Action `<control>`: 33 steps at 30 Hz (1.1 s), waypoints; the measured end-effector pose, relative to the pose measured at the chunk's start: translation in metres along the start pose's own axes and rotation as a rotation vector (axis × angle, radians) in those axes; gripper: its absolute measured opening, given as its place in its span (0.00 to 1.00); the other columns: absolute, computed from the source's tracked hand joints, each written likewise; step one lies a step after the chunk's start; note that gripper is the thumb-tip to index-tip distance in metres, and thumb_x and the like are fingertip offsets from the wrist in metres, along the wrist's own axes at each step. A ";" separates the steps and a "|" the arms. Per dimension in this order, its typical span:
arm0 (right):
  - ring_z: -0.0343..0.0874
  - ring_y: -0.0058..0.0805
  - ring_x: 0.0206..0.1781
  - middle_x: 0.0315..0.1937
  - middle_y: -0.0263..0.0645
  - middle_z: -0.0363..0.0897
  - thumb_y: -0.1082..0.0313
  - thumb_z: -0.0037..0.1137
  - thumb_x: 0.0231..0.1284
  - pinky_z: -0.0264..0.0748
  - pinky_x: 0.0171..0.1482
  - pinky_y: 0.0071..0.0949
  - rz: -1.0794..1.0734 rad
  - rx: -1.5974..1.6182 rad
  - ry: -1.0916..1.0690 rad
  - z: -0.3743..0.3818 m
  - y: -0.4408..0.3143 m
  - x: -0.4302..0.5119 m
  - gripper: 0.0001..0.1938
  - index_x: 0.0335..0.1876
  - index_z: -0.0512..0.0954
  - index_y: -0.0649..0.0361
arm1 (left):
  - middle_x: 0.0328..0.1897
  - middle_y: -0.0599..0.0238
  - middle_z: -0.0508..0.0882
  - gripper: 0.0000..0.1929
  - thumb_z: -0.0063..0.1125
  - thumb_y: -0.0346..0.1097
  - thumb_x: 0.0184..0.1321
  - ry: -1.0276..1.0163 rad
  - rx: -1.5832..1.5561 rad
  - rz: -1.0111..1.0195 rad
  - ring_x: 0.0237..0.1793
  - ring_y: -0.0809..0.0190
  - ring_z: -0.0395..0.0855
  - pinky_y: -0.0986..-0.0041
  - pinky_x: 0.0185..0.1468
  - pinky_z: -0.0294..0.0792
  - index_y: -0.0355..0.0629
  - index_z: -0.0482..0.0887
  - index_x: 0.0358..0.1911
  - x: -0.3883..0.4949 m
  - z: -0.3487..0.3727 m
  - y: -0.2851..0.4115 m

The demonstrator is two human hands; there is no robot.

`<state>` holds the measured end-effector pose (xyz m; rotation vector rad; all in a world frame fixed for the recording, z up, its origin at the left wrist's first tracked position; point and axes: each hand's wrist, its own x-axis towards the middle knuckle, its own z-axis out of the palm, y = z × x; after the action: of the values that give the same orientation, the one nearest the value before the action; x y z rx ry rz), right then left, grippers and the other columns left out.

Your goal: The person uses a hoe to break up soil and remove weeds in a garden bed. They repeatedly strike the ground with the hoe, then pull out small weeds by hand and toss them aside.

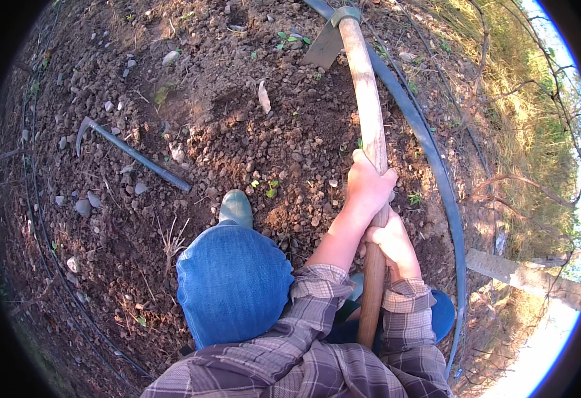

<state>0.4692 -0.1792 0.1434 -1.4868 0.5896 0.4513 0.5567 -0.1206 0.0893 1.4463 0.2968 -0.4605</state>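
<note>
Both of my hands are wrapped around the wooden handle of a hoe (pixel 362 89). My left hand (pixel 369 183) grips it around mid-handle, and my right hand (pixel 392 239) holds it just below, closer to my body. The handle's lower end runs down toward my lap. At the far end, the hoe's flat metal blade (pixel 325 46) rests at or just above the brown, cloddy soil (pixel 280 134), beside a thick dark hose; whether it touches the ground I cannot tell. A small sickle (pixel 131 150) with a curved blade lies on the soil at the left, away from my hands.
The thick hose (pixel 432 149) curves down the right side. Thin black tubes (pixel 34 199) run along the left. Stones, weeds and a dry leaf (pixel 264 97) dot the soil. Bare branches (pixel 524 181), dry grass and a concrete post or beam (pixel 524 276) stand at the right. My boot (pixel 236 208) is planted ahead.
</note>
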 end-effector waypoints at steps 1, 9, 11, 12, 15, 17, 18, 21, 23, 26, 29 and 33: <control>0.78 0.30 0.21 0.27 0.40 0.76 0.80 0.53 0.40 0.76 0.23 0.28 0.010 0.023 -0.007 -0.002 0.002 -0.005 0.23 0.50 0.68 0.68 | 0.33 0.56 0.82 0.22 0.64 0.31 0.56 -0.014 -0.005 -0.001 0.25 0.62 0.83 0.69 0.30 0.76 0.33 0.66 0.48 -0.002 0.002 -0.002; 0.77 0.32 0.20 0.24 0.39 0.74 0.79 0.54 0.38 0.76 0.23 0.29 0.070 -0.086 0.071 -0.002 0.022 -0.063 0.23 0.47 0.67 0.67 | 0.35 0.51 0.81 0.23 0.64 0.33 0.55 -0.077 -0.092 -0.023 0.31 0.56 0.83 0.68 0.36 0.75 0.30 0.66 0.48 -0.019 0.001 0.003; 0.76 0.31 0.19 0.24 0.39 0.74 0.80 0.54 0.37 0.75 0.22 0.28 0.081 -0.067 0.086 -0.005 0.022 -0.079 0.23 0.46 0.67 0.66 | 0.42 0.39 0.81 0.28 0.65 0.37 0.52 -0.152 -0.218 -0.063 0.43 0.44 0.84 0.60 0.49 0.75 0.28 0.65 0.49 -0.030 0.003 0.006; 0.76 0.31 0.19 0.24 0.39 0.74 0.80 0.54 0.37 0.75 0.22 0.27 0.089 -0.060 0.086 -0.008 0.020 -0.089 0.23 0.46 0.67 0.65 | 0.41 0.41 0.81 0.27 0.65 0.38 0.52 -0.136 -0.147 -0.057 0.43 0.43 0.84 0.59 0.50 0.74 0.28 0.65 0.48 -0.036 0.007 0.008; 0.76 0.30 0.18 0.23 0.39 0.74 0.80 0.54 0.38 0.74 0.22 0.27 0.080 0.006 0.056 -0.016 0.008 -0.106 0.22 0.45 0.66 0.64 | 0.41 0.41 0.81 0.27 0.65 0.39 0.52 -0.166 -0.166 0.050 0.43 0.43 0.83 0.59 0.51 0.73 0.28 0.65 0.47 -0.051 0.013 0.012; 0.76 0.30 0.18 0.22 0.39 0.74 0.80 0.54 0.38 0.74 0.22 0.28 0.077 0.054 0.048 -0.014 0.001 -0.108 0.21 0.45 0.66 0.64 | 0.40 0.40 0.81 0.27 0.65 0.39 0.52 -0.149 -0.185 0.086 0.43 0.43 0.83 0.59 0.50 0.73 0.29 0.64 0.47 -0.050 0.013 0.016; 0.76 0.31 0.18 0.23 0.39 0.74 0.79 0.54 0.38 0.75 0.22 0.28 0.080 0.054 0.049 -0.012 -0.001 -0.104 0.20 0.43 0.66 0.64 | 0.40 0.40 0.81 0.27 0.65 0.39 0.51 -0.141 -0.183 0.100 0.43 0.43 0.83 0.59 0.50 0.73 0.29 0.64 0.47 -0.048 0.012 0.018; 0.76 0.31 0.18 0.23 0.39 0.74 0.79 0.56 0.38 0.75 0.22 0.28 0.044 0.036 0.028 -0.005 -0.008 -0.090 0.19 0.42 0.67 0.65 | 0.34 0.58 0.75 0.20 0.60 0.30 0.59 -0.125 -0.290 0.184 0.24 0.65 0.79 0.71 0.26 0.75 0.34 0.62 0.48 -0.038 0.005 0.025; 0.76 0.30 0.18 0.21 0.38 0.73 0.80 0.55 0.40 0.75 0.22 0.27 -0.001 0.042 -0.016 0.000 -0.013 -0.077 0.17 0.40 0.67 0.65 | 0.37 0.52 0.78 0.22 0.62 0.32 0.56 -0.086 -0.266 0.157 0.31 0.58 0.81 0.68 0.35 0.75 0.33 0.63 0.49 -0.032 -0.002 0.031; 0.76 0.29 0.18 0.22 0.37 0.73 0.82 0.55 0.42 0.75 0.22 0.26 -0.045 0.003 -0.031 0.010 -0.019 -0.053 0.16 0.39 0.67 0.64 | 0.42 0.42 0.82 0.27 0.64 0.35 0.52 -0.058 -0.228 0.118 0.44 0.46 0.84 0.61 0.50 0.74 0.32 0.64 0.51 -0.022 -0.021 0.038; 0.76 0.29 0.18 0.25 0.37 0.74 0.81 0.55 0.43 0.75 0.22 0.26 -0.002 0.002 -0.073 0.027 -0.020 -0.017 0.20 0.46 0.69 0.65 | 0.41 0.43 0.83 0.26 0.65 0.36 0.53 0.022 -0.175 0.080 0.43 0.48 0.85 0.62 0.49 0.75 0.32 0.66 0.51 -0.008 -0.045 0.044; 0.77 0.29 0.19 0.27 0.38 0.74 0.80 0.55 0.41 0.76 0.22 0.27 0.047 -0.080 -0.101 0.043 -0.012 0.011 0.25 0.51 0.67 0.67 | 0.32 0.48 0.84 0.20 0.66 0.32 0.54 0.121 -0.128 -0.045 0.27 0.58 0.87 0.68 0.31 0.78 0.32 0.67 0.43 0.001 -0.065 0.042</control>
<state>0.4892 -0.1380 0.1457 -1.5186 0.5322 0.5890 0.5827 -0.0542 0.1188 1.3470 0.4490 -0.3835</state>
